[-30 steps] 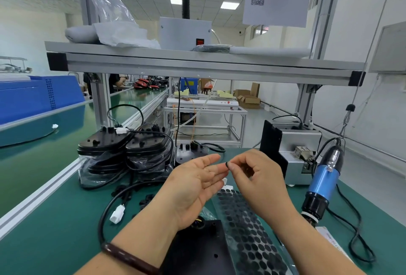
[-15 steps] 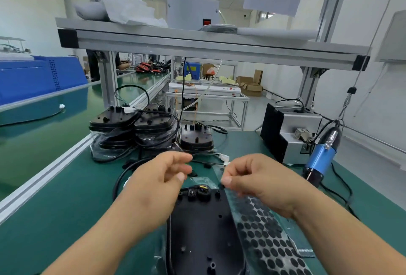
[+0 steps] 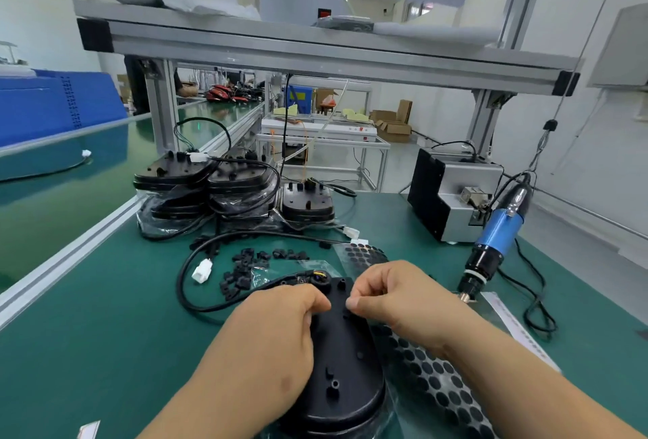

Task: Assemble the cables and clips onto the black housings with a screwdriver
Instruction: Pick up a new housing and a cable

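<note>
1. The housing (image 3: 345,361) lies flat on the table (image 3: 87,351) right in front of the person, between both hands, with its screw posts facing up.
2. Grip check: the left hand (image 3: 277,326) sits curled over the housing's left edge. I can't tell if it's really clamped on or just resting there. The right hand (image 3: 399,302) has thumb and forefinger pinched together just above the housing's top end. Whatever's between them is too small to make out.
3. The housing looks like hard moulded plastic, so my guess is stiff, light and a bit slick. I'd hold it by the long side edges, not by the posts, which look like the snappable bit.
4. The cable (image 3: 179,282) loops round on the left and runs into the housing's far end. It's floppy and springy, so it'll probably want to uncurl. I'd hold it close to where it needs seating, not by the white plug (image 3: 202,271).
5. The clips (image 3: 245,272) are scattered just beyond the left hand. They're tiny and light, so fingertip-pinch stuff, easy to flick away.
6. The screwdriver (image 3: 499,235) stands to the right, well apart from the hands, nobody touching it. The blue barrel is the obvious place to grab.
7. A sheet of round black pads (image 3: 441,386) lies under the right wrist. It's thin and bendy, so it might slide about.
</note>
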{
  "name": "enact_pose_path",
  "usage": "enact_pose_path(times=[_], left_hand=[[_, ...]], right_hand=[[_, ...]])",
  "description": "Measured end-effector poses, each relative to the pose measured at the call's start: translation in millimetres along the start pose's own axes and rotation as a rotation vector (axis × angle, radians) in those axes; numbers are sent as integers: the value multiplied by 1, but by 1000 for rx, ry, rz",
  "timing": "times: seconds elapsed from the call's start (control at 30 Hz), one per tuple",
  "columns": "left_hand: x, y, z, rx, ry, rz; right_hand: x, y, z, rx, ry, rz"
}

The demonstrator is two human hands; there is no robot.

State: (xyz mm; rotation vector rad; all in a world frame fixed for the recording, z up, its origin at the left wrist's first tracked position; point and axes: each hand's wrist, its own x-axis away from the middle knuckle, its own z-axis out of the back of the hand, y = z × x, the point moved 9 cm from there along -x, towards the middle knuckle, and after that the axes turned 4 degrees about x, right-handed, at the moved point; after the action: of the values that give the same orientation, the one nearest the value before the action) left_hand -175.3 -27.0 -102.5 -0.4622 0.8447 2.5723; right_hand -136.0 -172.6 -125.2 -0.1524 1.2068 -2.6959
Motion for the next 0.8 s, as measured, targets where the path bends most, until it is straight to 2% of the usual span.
enact_pose_path(times=[0.47,0.8], left_hand=[[-5,0,-18,-166,-146,-40],[-4,-2,-27,-155,-211,-80]], right_hand=[[2,-8,1,119,40,65],[3,-12,3,200,85,102]])
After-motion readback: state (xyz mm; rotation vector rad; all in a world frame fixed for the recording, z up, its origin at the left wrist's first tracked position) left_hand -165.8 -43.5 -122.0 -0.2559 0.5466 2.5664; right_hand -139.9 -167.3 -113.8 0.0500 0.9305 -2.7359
